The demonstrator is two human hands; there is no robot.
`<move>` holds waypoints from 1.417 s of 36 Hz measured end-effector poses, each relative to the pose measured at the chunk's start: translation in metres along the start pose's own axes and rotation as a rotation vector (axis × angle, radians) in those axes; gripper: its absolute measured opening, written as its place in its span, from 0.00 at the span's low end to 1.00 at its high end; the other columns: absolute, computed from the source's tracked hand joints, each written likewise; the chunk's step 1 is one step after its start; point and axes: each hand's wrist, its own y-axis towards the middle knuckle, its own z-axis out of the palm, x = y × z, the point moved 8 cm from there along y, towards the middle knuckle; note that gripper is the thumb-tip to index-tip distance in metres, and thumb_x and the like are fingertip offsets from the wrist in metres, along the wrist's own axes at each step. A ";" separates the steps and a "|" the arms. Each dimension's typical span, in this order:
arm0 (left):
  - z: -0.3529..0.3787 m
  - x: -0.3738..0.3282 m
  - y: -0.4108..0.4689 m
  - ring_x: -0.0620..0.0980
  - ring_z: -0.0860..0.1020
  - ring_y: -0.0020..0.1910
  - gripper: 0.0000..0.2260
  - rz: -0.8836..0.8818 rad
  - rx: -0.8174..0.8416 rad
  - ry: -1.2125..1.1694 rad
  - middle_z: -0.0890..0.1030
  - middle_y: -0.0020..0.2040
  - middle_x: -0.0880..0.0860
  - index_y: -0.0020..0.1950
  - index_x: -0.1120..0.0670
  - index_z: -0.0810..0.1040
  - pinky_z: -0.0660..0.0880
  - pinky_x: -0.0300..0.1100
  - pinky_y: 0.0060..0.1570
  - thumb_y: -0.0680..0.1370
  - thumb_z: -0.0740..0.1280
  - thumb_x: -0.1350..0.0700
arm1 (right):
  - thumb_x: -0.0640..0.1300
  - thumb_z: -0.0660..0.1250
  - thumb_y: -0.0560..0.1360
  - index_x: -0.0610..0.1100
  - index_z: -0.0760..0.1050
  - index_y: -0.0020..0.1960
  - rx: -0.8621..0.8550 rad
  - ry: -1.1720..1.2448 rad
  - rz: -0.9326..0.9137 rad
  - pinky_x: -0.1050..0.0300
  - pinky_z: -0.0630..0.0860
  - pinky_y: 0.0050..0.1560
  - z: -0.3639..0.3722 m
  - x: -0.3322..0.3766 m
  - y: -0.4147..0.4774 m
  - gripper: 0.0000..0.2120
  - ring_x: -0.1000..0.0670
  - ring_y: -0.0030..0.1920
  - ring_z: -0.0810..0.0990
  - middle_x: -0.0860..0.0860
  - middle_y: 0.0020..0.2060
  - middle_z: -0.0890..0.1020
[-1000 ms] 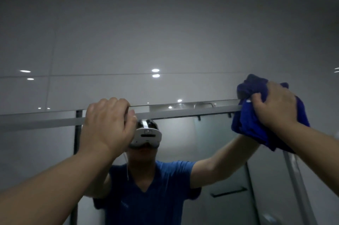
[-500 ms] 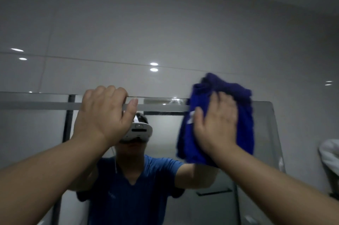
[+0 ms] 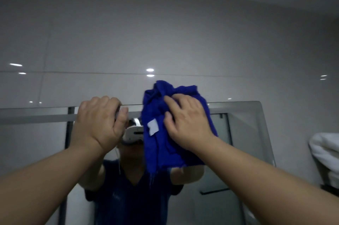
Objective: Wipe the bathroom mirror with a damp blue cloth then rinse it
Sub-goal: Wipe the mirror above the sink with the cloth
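The bathroom mirror (image 3: 244, 133) fills the lower half of the view, and its top edge runs across at mid height. A bunched blue cloth (image 3: 157, 151) with a white tag lies against the glass near the top edge, right of centre. My right hand (image 3: 187, 123) presses the cloth to the mirror with its fingers spread over it. My left hand (image 3: 99, 122) grips the mirror's top edge, fingers curled over it and thumb in front. The cloth's lower part hangs loose below my hand.
Glossy grey wall tiles (image 3: 165, 32) rise above the mirror. A white towel (image 3: 324, 155) hangs at the right edge, beside the mirror's right side. The glass reflects a person in a blue shirt and a shower screen behind.
My right hand has swept the cloth leftwards along the mirror's top, from near the right corner towards the centre. My left hand has kept its hold on the top edge.
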 end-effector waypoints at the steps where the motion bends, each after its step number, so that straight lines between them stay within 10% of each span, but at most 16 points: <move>1: -0.001 -0.001 0.000 0.56 0.71 0.41 0.19 0.007 -0.002 -0.008 0.74 0.40 0.52 0.46 0.52 0.74 0.64 0.53 0.47 0.84 0.50 0.43 | 0.54 0.61 0.81 0.45 0.76 0.72 -0.054 -0.038 0.064 0.43 0.70 0.70 -0.004 -0.022 -0.003 0.23 0.41 0.64 0.78 0.44 0.65 0.80; 8: -0.003 -0.002 -0.001 0.52 0.67 0.39 0.16 0.015 -0.042 -0.047 0.72 0.39 0.50 0.44 0.50 0.71 0.58 0.48 0.46 0.84 0.50 0.44 | 0.49 0.58 0.79 0.39 0.75 0.54 -0.152 -0.285 0.351 0.40 0.72 0.48 -0.033 -0.135 -0.015 0.14 0.36 0.44 0.77 0.39 0.45 0.78; 21: 0.001 0.001 -0.002 0.52 0.68 0.41 0.17 -0.009 -0.056 -0.092 0.73 0.40 0.49 0.45 0.49 0.72 0.60 0.48 0.48 0.85 0.51 0.43 | 0.47 0.59 0.79 0.39 0.73 0.51 -0.143 -0.147 0.624 0.38 0.72 0.57 -0.035 -0.146 -0.009 0.11 0.36 0.50 0.76 0.39 0.48 0.79; 35: -0.007 0.005 -0.003 0.54 0.68 0.39 0.21 -0.021 -0.073 -0.117 0.72 0.39 0.51 0.44 0.53 0.70 0.65 0.52 0.47 0.86 0.48 0.42 | 0.55 0.59 0.82 0.48 0.75 0.64 -0.034 0.150 -0.066 0.43 0.70 0.67 0.018 0.102 0.027 0.16 0.45 0.57 0.74 0.47 0.57 0.78; 40: -0.005 0.006 -0.004 0.56 0.72 0.42 0.19 -0.063 0.005 -0.102 0.75 0.41 0.50 0.50 0.52 0.74 0.68 0.54 0.50 0.85 0.51 0.41 | 0.59 0.61 0.82 0.48 0.72 0.78 -0.028 0.096 -0.127 0.46 0.65 0.77 0.016 0.062 0.006 0.28 0.44 0.71 0.73 0.46 0.71 0.77; 51: -0.020 -0.008 -0.008 0.60 0.74 0.36 0.12 -0.193 -0.037 -0.202 0.74 0.37 0.53 0.45 0.52 0.72 0.75 0.56 0.41 0.78 0.71 0.47 | 0.53 0.59 0.80 0.42 0.75 0.56 -0.201 -0.146 0.385 0.44 0.72 0.57 -0.028 -0.175 -0.032 0.15 0.41 0.52 0.77 0.45 0.51 0.79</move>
